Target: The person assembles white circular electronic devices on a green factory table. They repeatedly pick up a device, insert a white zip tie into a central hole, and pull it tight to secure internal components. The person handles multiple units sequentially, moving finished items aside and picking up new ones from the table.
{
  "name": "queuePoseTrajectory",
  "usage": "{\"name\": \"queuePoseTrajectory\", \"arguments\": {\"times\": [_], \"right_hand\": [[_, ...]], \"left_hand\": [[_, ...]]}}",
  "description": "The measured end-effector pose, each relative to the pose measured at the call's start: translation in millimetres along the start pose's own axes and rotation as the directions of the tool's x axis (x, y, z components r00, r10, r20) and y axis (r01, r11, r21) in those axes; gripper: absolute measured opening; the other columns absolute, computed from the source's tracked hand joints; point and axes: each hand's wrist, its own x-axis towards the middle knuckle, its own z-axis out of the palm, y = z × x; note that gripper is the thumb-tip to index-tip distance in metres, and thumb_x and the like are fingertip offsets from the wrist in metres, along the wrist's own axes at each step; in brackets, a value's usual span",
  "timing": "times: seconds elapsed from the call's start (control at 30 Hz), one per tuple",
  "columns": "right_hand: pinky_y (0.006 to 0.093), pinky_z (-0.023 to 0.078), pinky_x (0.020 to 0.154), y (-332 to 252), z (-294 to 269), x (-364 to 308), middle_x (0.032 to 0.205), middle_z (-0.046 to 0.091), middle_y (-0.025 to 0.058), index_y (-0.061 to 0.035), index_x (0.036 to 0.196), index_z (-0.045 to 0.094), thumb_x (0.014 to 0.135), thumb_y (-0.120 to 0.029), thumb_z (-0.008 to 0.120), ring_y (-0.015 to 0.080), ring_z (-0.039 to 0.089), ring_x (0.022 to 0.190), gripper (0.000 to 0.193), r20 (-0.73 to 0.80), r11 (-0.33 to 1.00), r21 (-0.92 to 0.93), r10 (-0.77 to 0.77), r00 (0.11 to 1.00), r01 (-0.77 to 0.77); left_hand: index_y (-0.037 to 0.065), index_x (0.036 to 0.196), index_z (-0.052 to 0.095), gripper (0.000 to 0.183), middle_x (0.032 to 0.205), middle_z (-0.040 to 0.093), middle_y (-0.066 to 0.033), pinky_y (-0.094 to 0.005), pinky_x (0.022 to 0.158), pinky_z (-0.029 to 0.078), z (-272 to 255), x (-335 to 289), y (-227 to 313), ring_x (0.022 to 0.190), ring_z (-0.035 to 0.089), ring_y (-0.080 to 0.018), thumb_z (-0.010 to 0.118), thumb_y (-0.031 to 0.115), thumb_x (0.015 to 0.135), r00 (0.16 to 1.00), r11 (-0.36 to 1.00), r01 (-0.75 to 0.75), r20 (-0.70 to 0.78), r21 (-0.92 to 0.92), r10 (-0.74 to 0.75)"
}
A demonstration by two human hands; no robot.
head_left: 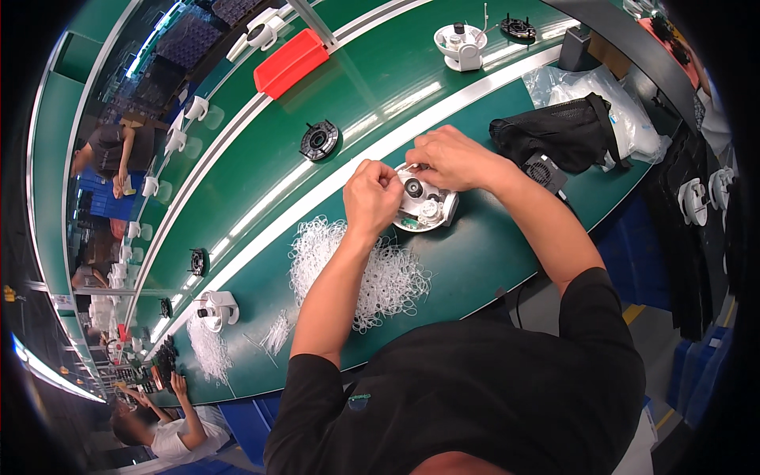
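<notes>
A round white plastic housing (448,207) lies on the green bench in front of me, its inside facing up. A dark motor shaft (413,188), a white gear and a bit of green circuit board show in it. My left hand (372,196) is closed at the housing's left rim, fingertips pinched together. Over the far rim, my right hand (451,157) is bent with its fingers also pinched. Whatever the fingertips hold is too small or hidden to make out. A large heap of thin white looped strips (388,285) spreads beside and under my left forearm.
Beyond the bench edge runs a green conveyor (237,178) carrying a black round part (319,141) and another white assembly (461,47). A red bin (291,63) stands farther back. To the right lies a black bag (558,134) on clear plastic. Co-workers sit at left.
</notes>
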Motion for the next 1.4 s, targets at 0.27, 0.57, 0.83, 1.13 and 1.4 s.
{"name": "queuePoseTrajectory", "arguments": {"times": [0.27,0.57,0.83,1.13,1.4], "right_hand": [[0.0384,0.050,0.069,6,-6,-7,0.085,0.061,0.0111,-0.0063,0.100,0.068,0.084,-0.019,0.071,0.0274,0.064,0.078,0.020,0.098,0.997,0.030,0.072,0.993,-0.075],[0.0268,0.048,0.068,22,42,-22,0.089,0.063,0.0042,-0.0029,0.118,0.063,0.101,-0.029,0.058,0.0098,0.055,0.075,0.032,-0.314,0.647,0.733,0.595,0.740,-0.210],[0.0324,0.049,0.068,25,77,-29,0.083,0.062,0.0073,-0.0043,0.104,0.066,0.090,-0.015,0.068,0.0196,0.059,0.073,0.018,-0.317,0.917,0.292,0.362,0.877,-0.272],[0.0280,0.046,0.065,31,83,-23,0.080,0.059,0.0062,-0.0009,0.095,0.067,0.090,-0.008,0.067,0.0148,0.054,0.070,0.009,-0.319,0.930,0.308,0.300,0.899,-0.201],[0.0235,0.042,0.060,35,85,-27,0.080,0.059,-0.0001,-0.0003,0.095,0.068,0.091,-0.008,0.067,0.0071,0.048,0.067,0.008,-0.274,0.899,0.345,0.372,0.887,-0.271]], "left_hand": [[-0.001,0.091,0.069,0.021,0.082,0.063,-0.0065,-0.0272,0.063,0.049,-5,0,-13,0.066,0.057,-0.0120,0.073,0.016,0.080,0.994,0.987,0.061,0.096,-0.147,-0.047],[-0.005,0.109,0.061,0.026,0.092,0.066,-0.0085,-0.0286,0.063,0.061,-32,-23,-31,0.073,0.067,-0.0144,0.059,0.020,0.099,0.747,0.679,0.579,0.627,-0.451,-0.221],[-0.010,0.125,0.048,0.036,0.106,0.066,-0.0179,-0.0368,0.069,0.064,-83,3,-81,0.085,0.071,-0.0255,0.055,0.013,0.099,0.866,0.447,0.373,0.132,-0.813,-0.483],[-0.011,0.121,0.045,0.045,0.108,0.063,-0.0252,-0.0343,0.051,0.061,-126,24,-210,0.072,0.073,-0.0277,0.068,0.015,0.092,0.518,0.415,0.360,-0.191,-0.835,-0.834],[-0.006,0.137,0.041,0.061,0.113,0.058,-0.0172,-0.0308,0.054,0.057,-194,-106,-159,0.074,0.069,-0.0224,0.066,0.034,0.097,0.586,0.601,0.274,-0.365,-0.751,-0.724]]}}
